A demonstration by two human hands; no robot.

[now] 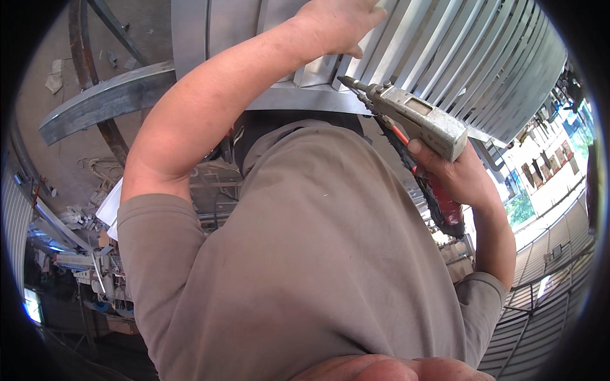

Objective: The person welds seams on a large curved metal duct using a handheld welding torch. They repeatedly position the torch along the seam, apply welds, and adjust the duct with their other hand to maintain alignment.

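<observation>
My right hand (454, 174) is wrapped around the red and black handle of a welding gun (422, 117). The gun has a worn silver box-shaped body and a narrow dark nozzle. That nozzle points up and left, close to the front rail of a silver metal frame (302, 100) with many parallel slats. At the top edge of the picture, my left hand (343, 25) reaches across the slats with its fingers apart, partly cut off by the edge. Nothing shows in it. Whether its fingers touch the slats is hard to tell.
A curved metal bar (105, 105) juts out left of the frame, above rusty steel beams (82, 47). Cluttered equipment (105, 279) fills the lower left. At right, tools hang by a bright window (524, 206). My torso is close below the frame.
</observation>
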